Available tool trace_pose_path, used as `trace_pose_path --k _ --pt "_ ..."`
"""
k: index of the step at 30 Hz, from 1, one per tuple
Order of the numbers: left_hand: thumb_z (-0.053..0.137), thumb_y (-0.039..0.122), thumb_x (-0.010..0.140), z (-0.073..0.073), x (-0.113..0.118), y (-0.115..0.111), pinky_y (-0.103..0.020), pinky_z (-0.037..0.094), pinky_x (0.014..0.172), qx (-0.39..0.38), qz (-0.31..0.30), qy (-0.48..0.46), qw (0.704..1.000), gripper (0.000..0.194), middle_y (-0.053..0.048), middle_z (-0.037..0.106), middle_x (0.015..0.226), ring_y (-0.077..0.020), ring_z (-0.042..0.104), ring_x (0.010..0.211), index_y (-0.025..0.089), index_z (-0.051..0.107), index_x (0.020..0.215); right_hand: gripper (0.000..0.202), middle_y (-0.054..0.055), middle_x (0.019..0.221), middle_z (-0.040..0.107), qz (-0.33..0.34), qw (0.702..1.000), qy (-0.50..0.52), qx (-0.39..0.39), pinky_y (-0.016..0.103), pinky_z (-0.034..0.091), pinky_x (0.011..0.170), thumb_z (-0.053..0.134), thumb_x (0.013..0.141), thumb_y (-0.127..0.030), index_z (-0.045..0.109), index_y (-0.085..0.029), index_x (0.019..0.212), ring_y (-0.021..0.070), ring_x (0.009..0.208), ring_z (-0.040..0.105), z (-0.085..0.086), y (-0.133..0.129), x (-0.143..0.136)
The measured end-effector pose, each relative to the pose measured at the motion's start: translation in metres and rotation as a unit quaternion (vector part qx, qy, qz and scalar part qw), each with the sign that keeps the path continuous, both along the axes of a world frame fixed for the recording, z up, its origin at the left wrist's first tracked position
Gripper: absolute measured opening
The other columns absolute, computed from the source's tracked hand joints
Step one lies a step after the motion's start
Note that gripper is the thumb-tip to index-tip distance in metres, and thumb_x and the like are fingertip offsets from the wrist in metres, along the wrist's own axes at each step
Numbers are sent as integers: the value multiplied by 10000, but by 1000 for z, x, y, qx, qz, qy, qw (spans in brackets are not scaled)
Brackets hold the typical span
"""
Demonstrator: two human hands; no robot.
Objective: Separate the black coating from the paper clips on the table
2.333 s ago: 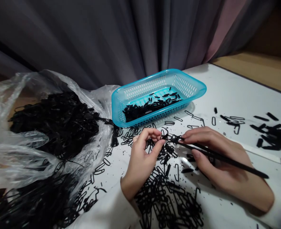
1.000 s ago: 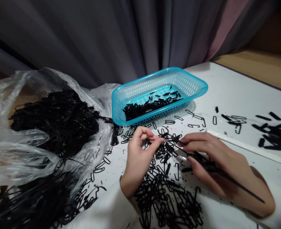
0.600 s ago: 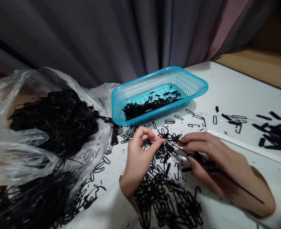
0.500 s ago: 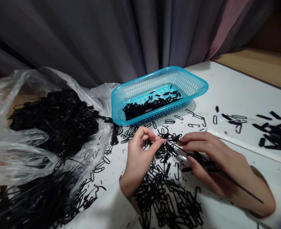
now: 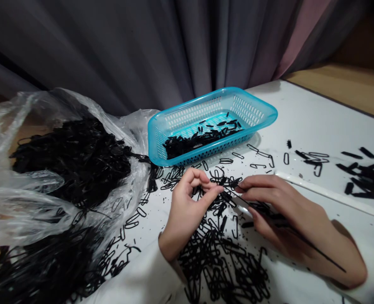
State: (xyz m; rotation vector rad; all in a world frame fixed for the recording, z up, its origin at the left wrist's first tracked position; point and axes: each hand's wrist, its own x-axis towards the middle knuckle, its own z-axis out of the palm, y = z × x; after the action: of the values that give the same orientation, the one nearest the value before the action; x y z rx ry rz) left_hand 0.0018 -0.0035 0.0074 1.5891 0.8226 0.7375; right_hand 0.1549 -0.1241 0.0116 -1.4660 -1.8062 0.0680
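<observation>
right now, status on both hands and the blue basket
Left hand pinching at a small black piece. Right hand holding slim black tool. Blue basket beyond, black pieces inside. Loose black loops around both hands.

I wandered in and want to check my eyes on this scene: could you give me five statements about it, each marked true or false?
1. The blue basket holds small black pieces. True.
2. The left hand is inside the blue basket. False: the left hand is outside it, on the near side.
3. The right hand holds a slim black tool. True.
4. The clear plastic bag is right of the basket in the picture. False: the clear plastic bag is on the left.
5. A white stick lies on the table. True.
</observation>
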Motion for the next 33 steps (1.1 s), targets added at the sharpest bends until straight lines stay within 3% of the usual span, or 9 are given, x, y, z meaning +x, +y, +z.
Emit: trace_pose_path --k 5,9,11,17,22,26,33 --pt "589 249 872 0 -1 2 -264 415 741 71 28 24 997 85 19 561 788 -124 538 767 208 549 810 231 67 1104 575 -16 999 -9 27 198 496 904 519 859 -102 527 -172 1079 122 1051 571 4 -1 1" --pt "472 269 942 1 -3 4 -350 340 987 187 75 81 976 219 -18 591 1027 -171 521 1078 248 670 849 266 71 1122 568 -22 999 -16 37 202 503 896 519 847 -82 522 -174 1097 128 1065 562 2 -1 2" --pt "436 276 956 2 -4 3 -395 298 1038 204 65 91 972 276 -26 576 1128 -192 488 1165 272 702 879 279 75 1130 564 -24 999 -18 35 219 509 896 522 847 -79 516 -182 1105 138 1071 560 1 -1 2" --pt "622 233 847 2 -1 2 -369 409 880 205 -14 72 976 88 -19 657 874 -189 589 919 223 665 771 264 90 1131 551 -15 999 -27 37 243 506 919 514 864 -94 504 -169 1117 147 1076 559 1 0 1" --pt "606 247 853 1 0 3 -356 418 867 155 -12 52 986 113 -30 647 883 -189 585 919 214 658 759 260 111 1170 539 -8 999 -26 17 299 535 905 498 899 -167 483 -177 1158 189 1108 566 -6 1 1" --pt "598 233 855 1 -1 4 -334 420 847 138 -16 48 989 131 -23 640 862 -178 583 894 211 652 738 301 105 1215 522 6 1000 -30 3 275 534 905 487 906 -155 467 -192 1204 176 1128 563 -10 2 1" --pt "617 201 811 3 1 6 -295 423 782 121 -3 26 992 145 -14 605 777 -157 564 791 186 620 668 334 133 1250 529 18 999 -43 -23 289 561 848 451 925 -154 456 -170 1259 183 1076 604 -3 1 -1"
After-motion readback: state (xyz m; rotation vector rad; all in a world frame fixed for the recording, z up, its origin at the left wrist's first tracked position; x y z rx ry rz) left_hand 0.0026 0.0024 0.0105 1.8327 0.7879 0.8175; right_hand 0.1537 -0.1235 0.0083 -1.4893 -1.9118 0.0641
